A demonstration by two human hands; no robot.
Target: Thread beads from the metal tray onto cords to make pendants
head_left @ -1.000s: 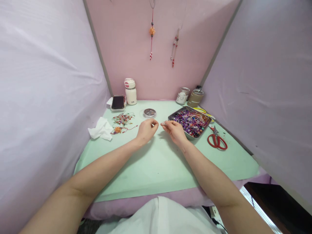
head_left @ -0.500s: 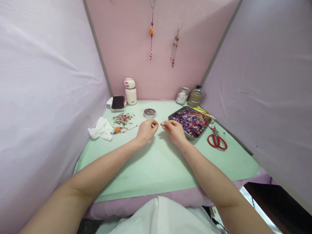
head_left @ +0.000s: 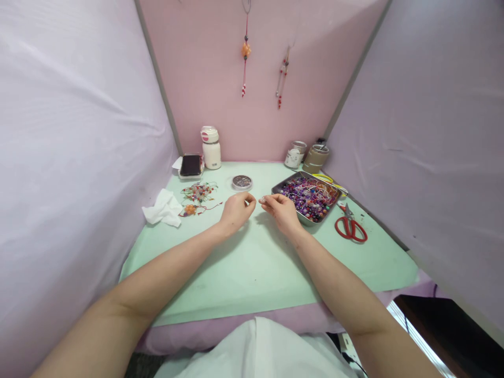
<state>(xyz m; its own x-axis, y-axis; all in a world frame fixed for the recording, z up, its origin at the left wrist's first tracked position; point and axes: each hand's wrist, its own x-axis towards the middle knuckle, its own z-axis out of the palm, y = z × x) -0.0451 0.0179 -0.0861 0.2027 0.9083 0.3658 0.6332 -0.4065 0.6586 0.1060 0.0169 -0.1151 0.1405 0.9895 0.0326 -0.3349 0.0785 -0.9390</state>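
Note:
My left hand (head_left: 238, 209) is closed in a pinch above the middle of the green mat; whatever it holds is too small to make out. Facing it a short gap away, my right hand (head_left: 282, 211) pinches a small clear bead (head_left: 263, 200) at its fingertips. Just beyond the right hand lies a metal tray (head_left: 313, 222) of mostly purple beads with tangled thin cords on top. A small round container (head_left: 241, 182) of tiny dark pieces stands behind the left hand. To the left are a pile of beaded strings (head_left: 199, 192) and an orange bead ornament (head_left: 189, 210) on red cord.
Red-handled scissors (head_left: 351, 227) lie right of the tray. A crumpled tissue (head_left: 163, 208), a phone (head_left: 191, 165) on a box and a white bottle (head_left: 211, 148) stand at left. Two jars (head_left: 295, 155) are at the back right. Beaded ornaments (head_left: 245, 50) hang on the pink back wall.
Almost nothing differs. Both hands keep their pinch in nearly the same spot, with only a very slight shift of the right fingertips.

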